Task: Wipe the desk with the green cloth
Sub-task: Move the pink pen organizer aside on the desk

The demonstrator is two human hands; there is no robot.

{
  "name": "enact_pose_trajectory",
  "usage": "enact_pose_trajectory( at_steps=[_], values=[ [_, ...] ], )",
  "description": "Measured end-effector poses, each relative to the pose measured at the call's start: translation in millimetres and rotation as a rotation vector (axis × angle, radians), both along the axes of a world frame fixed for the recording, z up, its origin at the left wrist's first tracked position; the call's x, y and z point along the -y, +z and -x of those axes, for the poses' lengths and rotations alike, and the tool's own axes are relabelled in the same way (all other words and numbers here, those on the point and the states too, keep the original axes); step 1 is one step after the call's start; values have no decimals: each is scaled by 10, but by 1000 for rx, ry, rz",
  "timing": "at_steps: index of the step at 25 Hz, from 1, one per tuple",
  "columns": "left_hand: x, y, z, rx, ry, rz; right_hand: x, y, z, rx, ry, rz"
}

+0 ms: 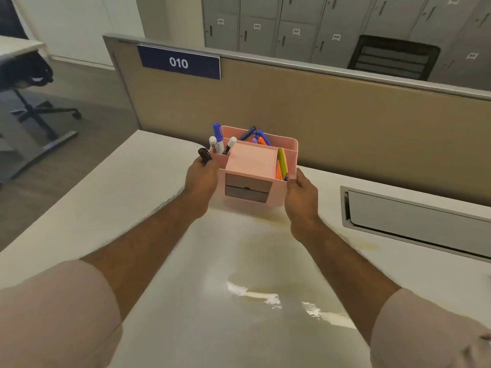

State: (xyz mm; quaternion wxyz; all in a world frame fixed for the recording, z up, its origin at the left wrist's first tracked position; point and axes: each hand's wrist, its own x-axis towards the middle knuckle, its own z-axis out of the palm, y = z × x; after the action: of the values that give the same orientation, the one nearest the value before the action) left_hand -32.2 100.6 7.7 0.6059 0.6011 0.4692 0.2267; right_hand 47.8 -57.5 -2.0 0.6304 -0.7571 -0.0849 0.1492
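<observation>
A pink desk organizer (252, 166) full of markers and coloured notes sits on the white desk (111, 197), near the tan partition. My left hand (200, 179) grips its left side and also holds a black marker (204, 155) between the fingers. My right hand (301, 193) grips its right side. Whether the organizer rests on the desk or is just lifted off it I cannot tell. No green cloth is in view. The desk surface shows yellowish stains (265, 245) and wet streaks (255, 293) in front of the organizer.
A grey cable tray lid (414, 221) is set into the desk at the right. The tan partition (345, 123) with a "010" sign (180, 62) closes the far edge. An office chair (34, 83) stands on the floor at the left; grey lockers (318, 25) lie beyond.
</observation>
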Motion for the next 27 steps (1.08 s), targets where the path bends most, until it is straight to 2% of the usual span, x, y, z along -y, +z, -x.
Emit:
enact_pose_trajectory(
  at_steps=[5,8,14,19,23,25,27],
  values=[
    [-588,27,538,-84,109,-19,-590,-104,507,2,63,5],
    [-862,-36,829,-107,107,22,-850,-172,761,1,43,93],
    [-1134,-106,1114,-86,151,92,-1077,-246,1063,-52,74,147],
    [-1096,-120,1215,14,114,162,-1047,-281,1099,-43,140,126],
    [-984,-67,1240,133,294,199,-844,-217,1003,22,194,80],
    [-841,-73,1249,77,369,40,-614,-149,831,114,117,124],
    [-620,-83,1246,-109,392,-348,-338,-90,611,232,70,153]
  ],
)
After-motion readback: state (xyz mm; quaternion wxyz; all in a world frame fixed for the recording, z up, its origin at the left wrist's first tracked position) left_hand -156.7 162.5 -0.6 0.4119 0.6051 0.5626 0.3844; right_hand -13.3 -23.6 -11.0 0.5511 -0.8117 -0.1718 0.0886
